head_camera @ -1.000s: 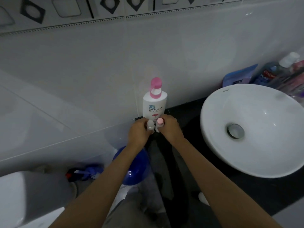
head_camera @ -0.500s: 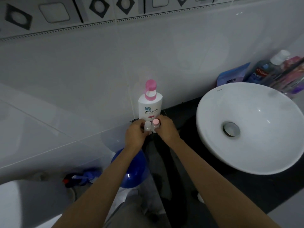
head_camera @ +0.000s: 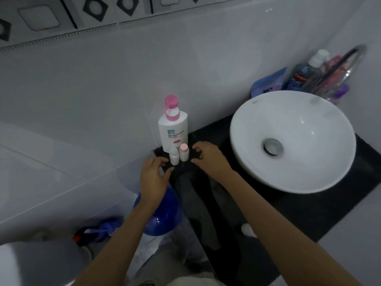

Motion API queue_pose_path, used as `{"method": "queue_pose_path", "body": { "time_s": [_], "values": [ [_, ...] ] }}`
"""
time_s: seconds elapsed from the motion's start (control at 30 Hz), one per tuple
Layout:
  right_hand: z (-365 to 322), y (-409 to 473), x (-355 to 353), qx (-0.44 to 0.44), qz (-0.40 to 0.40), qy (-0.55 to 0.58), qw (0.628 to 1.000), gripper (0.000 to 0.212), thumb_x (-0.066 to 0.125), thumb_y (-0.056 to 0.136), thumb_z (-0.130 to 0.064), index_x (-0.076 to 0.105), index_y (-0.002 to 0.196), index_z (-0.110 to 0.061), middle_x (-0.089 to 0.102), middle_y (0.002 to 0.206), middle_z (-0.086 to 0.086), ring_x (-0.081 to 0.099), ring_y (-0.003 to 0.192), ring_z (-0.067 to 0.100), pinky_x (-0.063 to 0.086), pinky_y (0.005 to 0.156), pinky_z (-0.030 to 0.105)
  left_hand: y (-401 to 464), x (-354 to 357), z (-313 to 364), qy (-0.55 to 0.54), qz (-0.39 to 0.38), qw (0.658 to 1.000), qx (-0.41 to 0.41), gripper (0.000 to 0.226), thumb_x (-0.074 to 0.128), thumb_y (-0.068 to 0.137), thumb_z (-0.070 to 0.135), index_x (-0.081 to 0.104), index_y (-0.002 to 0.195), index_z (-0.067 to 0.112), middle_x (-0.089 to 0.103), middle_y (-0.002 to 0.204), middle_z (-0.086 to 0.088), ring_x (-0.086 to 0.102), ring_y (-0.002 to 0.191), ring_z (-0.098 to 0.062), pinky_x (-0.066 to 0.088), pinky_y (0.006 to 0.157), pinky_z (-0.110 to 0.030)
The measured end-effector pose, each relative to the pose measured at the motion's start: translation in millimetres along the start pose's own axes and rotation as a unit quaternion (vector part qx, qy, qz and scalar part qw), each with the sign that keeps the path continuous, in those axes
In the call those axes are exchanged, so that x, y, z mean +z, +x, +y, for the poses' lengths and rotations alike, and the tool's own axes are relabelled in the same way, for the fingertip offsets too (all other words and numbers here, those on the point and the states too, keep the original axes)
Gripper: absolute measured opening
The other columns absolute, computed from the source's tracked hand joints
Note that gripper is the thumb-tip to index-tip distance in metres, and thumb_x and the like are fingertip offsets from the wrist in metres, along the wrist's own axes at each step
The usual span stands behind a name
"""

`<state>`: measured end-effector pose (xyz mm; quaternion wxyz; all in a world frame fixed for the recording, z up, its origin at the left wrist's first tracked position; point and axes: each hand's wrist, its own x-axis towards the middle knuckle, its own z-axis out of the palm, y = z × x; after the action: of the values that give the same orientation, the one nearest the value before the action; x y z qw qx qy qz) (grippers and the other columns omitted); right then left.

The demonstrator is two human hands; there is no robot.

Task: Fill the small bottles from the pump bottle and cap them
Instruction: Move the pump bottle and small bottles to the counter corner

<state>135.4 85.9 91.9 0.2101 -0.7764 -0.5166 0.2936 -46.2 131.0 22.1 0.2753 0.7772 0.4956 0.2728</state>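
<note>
A white pump bottle (head_camera: 172, 130) with a pink pump head stands against the wall at the left end of the black counter (head_camera: 309, 207). Two small white bottles stand upright just in front of it: one with a white cap (head_camera: 174, 156) on the left, one with a pink cap (head_camera: 184, 152) on the right. My left hand (head_camera: 153, 178) is just left of and below them, fingers apart, holding nothing. My right hand (head_camera: 208, 156) is just right of them, fingers curled but apart, also holding nothing. Neither hand touches a bottle.
A white round basin (head_camera: 292, 139) takes up the right of the counter. Behind it stand a blue pouch (head_camera: 267, 83), a mouthwash bottle (head_camera: 305, 73) and a curved tap (head_camera: 350, 60). Below the counter's left end sits a blue bin lid (head_camera: 162, 215).
Both hands have let go of the two small bottles and drawn back to either side. The bottles now stand free on the counter.
</note>
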Motion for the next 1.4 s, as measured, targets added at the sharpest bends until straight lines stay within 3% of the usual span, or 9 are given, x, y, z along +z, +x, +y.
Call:
{"method": "queue_pose_path", "body": {
  "time_s": [0.1,0.2,0.33,0.47,0.53,0.77,0.9,1.17,1.4],
  "values": [
    [7.9,-52.9,-22.4,-0.007,0.059,0.031,0.998,0.031,0.068,0.083,-0.023,0.061,0.112,-0.015,0.064,0.105,0.003,0.058,0.085,0.011,0.05,0.085,0.026,-29.8,3.4,4.6,0.013,-0.087,0.988,0.124,0.026,0.064,0.087,0.028,0.063,0.108,0.014,0.064,0.102,-0.004,0.055,0.094,-0.014,0.044,0.083,-0.027],
    [29.6,-117.3,-36.5,0.021,0.172,0.06,0.983,0.028,0.071,0.08,-0.029,0.066,0.103,-0.015,0.068,0.092,-0.002,0.06,0.078,0.011,0.051,0.077,0.025,-60.4,18.2,2.7,0.064,-0.171,0.949,0.258,0.045,0.04,0.095,0.046,0.062,0.118,0.014,0.065,0.118,-0.005,0.055,0.11,-0.018,0.049,0.091,-0.034],
    [64.4,-189.1,-35.8,0.126,0.262,0.017,0.957,0.046,0.072,0.074,-0.046,0.063,0.109,-0.018,0.065,0.101,-0.004,0.059,0.088,0.009,0.047,0.077,0.022,-86.3,37.0,-7.0,0.14,-0.265,0.893,0.335,0.061,0.02,0.099,0.05,0.061,0.123,0.013,0.062,0.129,-0.01,0.056,0.12,-0.029,0.051,0.094,-0.041],
    [88.0,-220.0,-14.8,0.232,0.174,-0.031,0.957,0.07,0.068,0.069,-0.059,0.05,0.127,-0.024,0.055,0.124,-0.004,0.053,0.114,0.014,0.046,0.089,0.03,-96.6,43.8,-11.2,0.197,-0.328,0.859,0.339,0.065,0.013,0.098,0.051,0.059,0.125,0.013,0.059,0.131,-0.013,0.055,0.122,-0.032,0.049,0.096,-0.046],
    [92.0,-221.1,-0.6,0.26,0.128,-0.026,0.957,0.071,0.069,0.069,-0.056,0.046,0.129,-0.026,0.052,0.126,-0.005,0.054,0.113,0.015,0.046,0.087,0.032,-97.6,45.7,-11.3,0.211,-0.342,0.851,0.338,0.066,0.013,0.098,0.051,0.059,0.124,0.012,0.058,0.132,-0.014,0.054,0.123,-0.034,0.049,0.097,-0.047],
    [101.5,-211.3,24.5,0.273,0.109,0.002,0.956,0.025,0.065,0.08,-0.03,0.058,0.098,-0.013,0.061,0.101,0.007,0.06,0.091,0.025,0.045,0.071,0.034,-97.5,45.4,-10.2,0.213,-0.34,0.854,0.331,0.065,0.015,0.097,0.055,0.057,0.126,0.015,0.056,0.135,-0.012,0.051,0.126,-0.032,0.046,0.098,-0.046],
    [91.5,-194.8,14.3,0.237,0.12,0.037,0.963,0.022,0.068,0.076,-0.022,0.061,0.095,-0.013,0.062,0.098,0.005,0.06,0.089,0.023,0.049,0.075,0.035,-97.0,46.1,-9.6,0.21,-0.335,0.857,0.331,0.052,0.039,0.088,0.047,0.059,0.124,0.015,0.058,0.133,-0.012,0.053,0.124,-0.031,0.051,0.095,-0.045],
    [31.1,-82.2,-14.6,0.059,0.058,0.041,0.996,0.027,0.064,0.08,-0.013,0.062,0.105,-0.007,0.065,0.107,0.011,0.061,0.099,0.025,0.048,0.091,0.041,-99.1,49.1,-16.0,0.209,-0.329,0.861,0.325,0.051,0.042,0.089,0.049,0.053,0.13,0.02,0.051,0.141,-0.007,0.045,0.132,-0.026,0.043,0.106,-0.042],
    [7.1,17.6,-9.2,0.068,0.0,-0.003,0.998,0.021,0.057,0.081,-0.007,0.062,0.099,0.004,0.065,0.103,0.02,0.062,0.098,0.032,0.051,0.089,0.042,-101.9,50.1,-15.3,0.227,-0.31,0.865,0.323,0.052,0.046,0.087,0.051,0.051,0.132,0.026,0.049,0.143,-0.002,0.044,0.134,-0.021,0.036,0.108,-0.037]
  ]
}}
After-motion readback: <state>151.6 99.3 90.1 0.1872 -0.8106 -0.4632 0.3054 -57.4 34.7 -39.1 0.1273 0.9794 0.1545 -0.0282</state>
